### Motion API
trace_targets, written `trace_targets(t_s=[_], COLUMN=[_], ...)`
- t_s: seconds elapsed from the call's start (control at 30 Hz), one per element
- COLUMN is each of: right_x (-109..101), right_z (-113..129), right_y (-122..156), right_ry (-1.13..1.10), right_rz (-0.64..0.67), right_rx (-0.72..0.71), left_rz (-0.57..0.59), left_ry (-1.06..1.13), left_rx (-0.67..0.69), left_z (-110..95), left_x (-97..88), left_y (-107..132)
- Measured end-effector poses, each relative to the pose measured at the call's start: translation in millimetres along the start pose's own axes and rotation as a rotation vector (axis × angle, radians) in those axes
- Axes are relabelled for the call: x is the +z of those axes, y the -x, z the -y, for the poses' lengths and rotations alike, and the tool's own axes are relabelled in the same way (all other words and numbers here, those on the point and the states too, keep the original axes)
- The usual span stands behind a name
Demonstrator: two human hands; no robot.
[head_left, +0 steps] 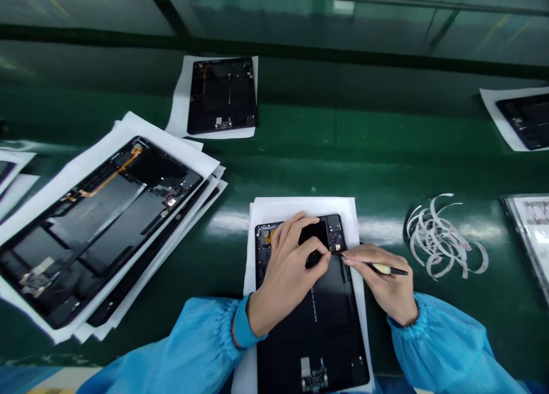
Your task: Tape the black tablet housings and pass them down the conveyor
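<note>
An opened black tablet housing [330, 325] lies in front of me on white sheets [358, 302], its inner side up. My left hand [291, 268] rests over its upper part, thumb and forefinger pinched together close to a small module at the top right. Whatever sits between those fingertips is too small to make out. Closed around a slim pen-like tool [384, 269] with a cream band and a black end, my right hand [381, 279] is at the housing's right edge. The tool's tip meets the spot beside my left fingertips, where fingers partly hide it.
To the left, a stack of similar housings [111, 211] is interleaved with white sheets. Another housing [223, 96] lies farther back, and one more [529, 119] at the far right. Curled white strips [441, 239] lie right of my right hand, near a clear-edged tray [527, 222].
</note>
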State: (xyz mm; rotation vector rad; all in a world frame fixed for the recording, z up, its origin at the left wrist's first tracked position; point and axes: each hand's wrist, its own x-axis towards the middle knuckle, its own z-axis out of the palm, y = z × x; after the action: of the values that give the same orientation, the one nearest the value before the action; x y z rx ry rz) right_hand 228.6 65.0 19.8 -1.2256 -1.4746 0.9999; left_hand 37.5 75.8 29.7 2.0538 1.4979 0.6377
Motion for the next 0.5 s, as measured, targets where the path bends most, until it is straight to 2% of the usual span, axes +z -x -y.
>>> trace_targets(t_s=[0.17,0.33,0.5], right_x=[-1.1,-4.9,-10.2], right_z=[0.5,0.7,-0.6], right_y=[-1.0,-1.1,-0.1], right_ry=[0.013,0.043,0.076], right_rz=[0.0,0.069,0.016], right_rx=[0.012,-0.007,0.023], left_rz=[-0.004,0.002,0.021], left_ry=[-0.008,-0.015,-0.016], left_rx=[-0.001,-0.003,-0.015], left_z=[0.1,0.2,-1.0], left_x=[0.9,1.0,-0.9], left_y=[-1.1,-2.3,-1.5])
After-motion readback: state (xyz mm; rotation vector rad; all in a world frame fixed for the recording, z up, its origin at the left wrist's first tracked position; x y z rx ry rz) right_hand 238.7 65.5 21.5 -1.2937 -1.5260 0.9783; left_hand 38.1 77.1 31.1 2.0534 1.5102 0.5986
